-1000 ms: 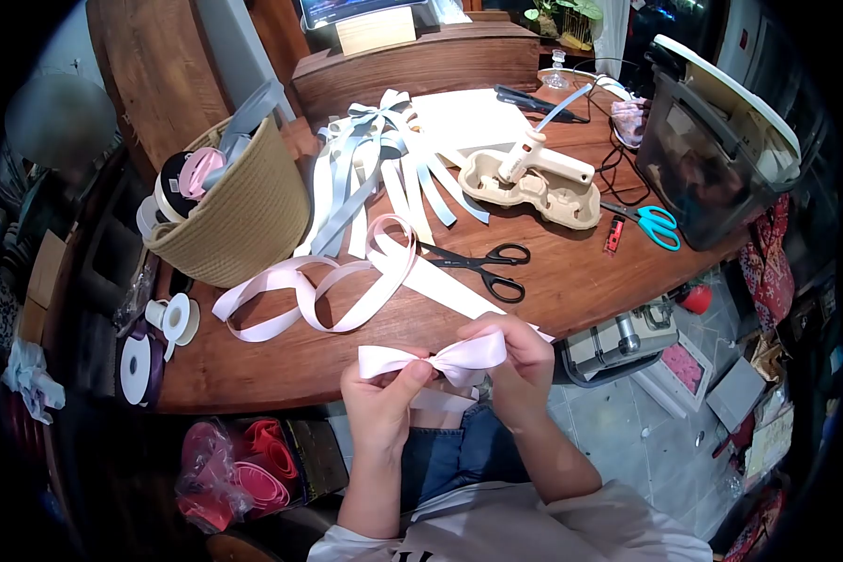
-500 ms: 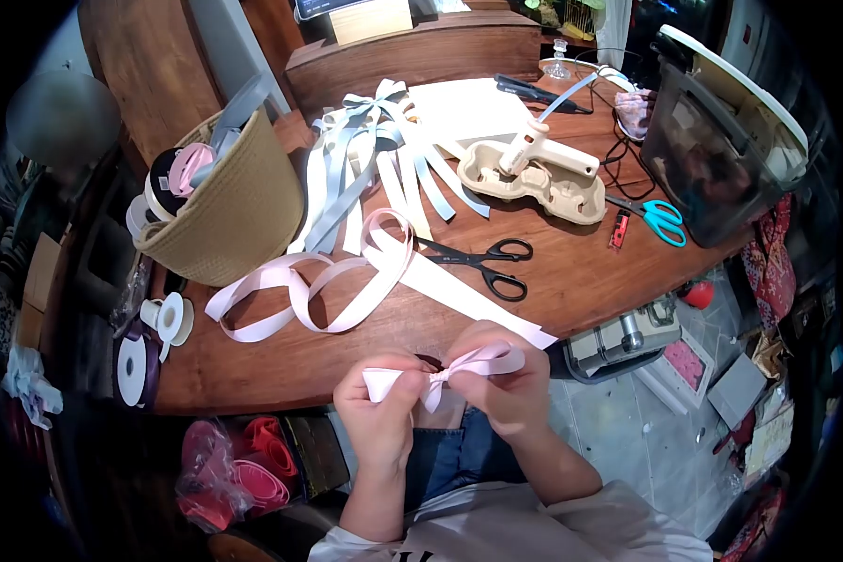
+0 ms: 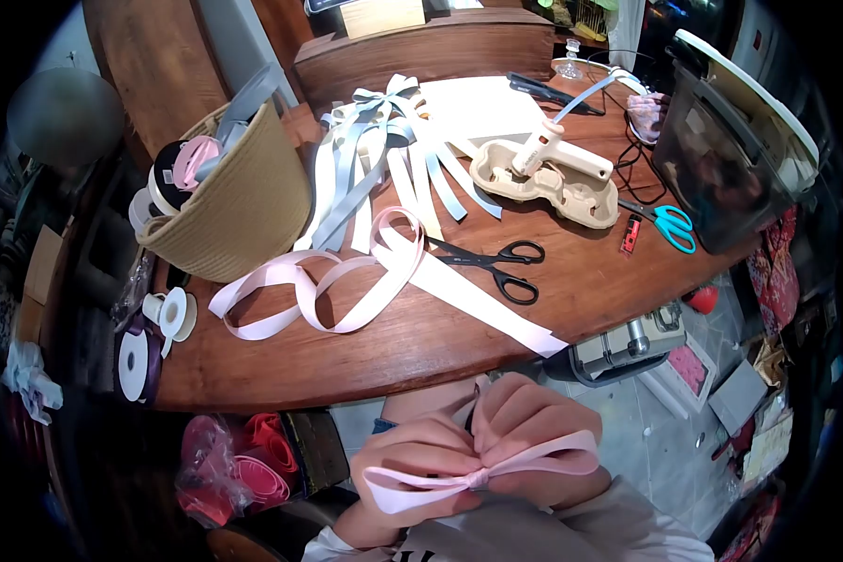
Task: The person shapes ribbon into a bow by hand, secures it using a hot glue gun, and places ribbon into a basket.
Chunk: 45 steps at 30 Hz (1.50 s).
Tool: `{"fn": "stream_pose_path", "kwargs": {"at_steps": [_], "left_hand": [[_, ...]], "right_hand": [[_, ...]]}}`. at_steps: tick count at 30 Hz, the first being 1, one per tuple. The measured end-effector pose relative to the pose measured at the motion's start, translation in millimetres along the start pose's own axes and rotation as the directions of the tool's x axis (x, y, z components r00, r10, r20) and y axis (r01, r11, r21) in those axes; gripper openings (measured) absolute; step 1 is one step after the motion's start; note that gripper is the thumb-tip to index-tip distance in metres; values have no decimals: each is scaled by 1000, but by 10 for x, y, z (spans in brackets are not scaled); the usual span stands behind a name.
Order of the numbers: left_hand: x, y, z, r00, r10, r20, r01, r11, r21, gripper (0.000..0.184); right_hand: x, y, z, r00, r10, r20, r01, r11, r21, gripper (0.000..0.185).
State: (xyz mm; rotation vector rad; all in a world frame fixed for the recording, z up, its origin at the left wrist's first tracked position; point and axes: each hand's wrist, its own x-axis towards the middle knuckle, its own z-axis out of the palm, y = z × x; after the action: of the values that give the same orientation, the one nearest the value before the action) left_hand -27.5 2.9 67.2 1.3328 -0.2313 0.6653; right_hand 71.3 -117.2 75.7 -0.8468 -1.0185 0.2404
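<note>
Left hand (image 3: 395,453) and right hand (image 3: 539,414) grip a pink bow (image 3: 479,479) near its middle
The bow is off the table (image 3: 347,365), close to the pale shirt (image 3: 525,536); beyond, pink ribbon (image 3: 391,292) curls in loops beside black scissors (image 3: 489,263)

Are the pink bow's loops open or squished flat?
Open. The pink bow shows a gap inside each loop, one on either side of its middle.
</note>
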Motion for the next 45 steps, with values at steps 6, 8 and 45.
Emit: {"fn": "stream_pose_path", "kwargs": {"at_steps": [6, 8, 45], "left_hand": [[-483, -205, -202, 912, -304, -276, 312, 950, -12, 19], [-610, -290, -325, 922, -325, -212, 359, 921, 149, 13], [-928, -493, -517, 912, -396, -112, 399, 784, 476, 17]], "right_hand": [[203, -70, -22, 974, 47, -223, -54, 998, -28, 15], [427, -114, -58, 971, 17, -239, -42, 994, -103, 14], [1461, 1334, 405, 673, 623, 398, 174, 390, -904, 18]]}}
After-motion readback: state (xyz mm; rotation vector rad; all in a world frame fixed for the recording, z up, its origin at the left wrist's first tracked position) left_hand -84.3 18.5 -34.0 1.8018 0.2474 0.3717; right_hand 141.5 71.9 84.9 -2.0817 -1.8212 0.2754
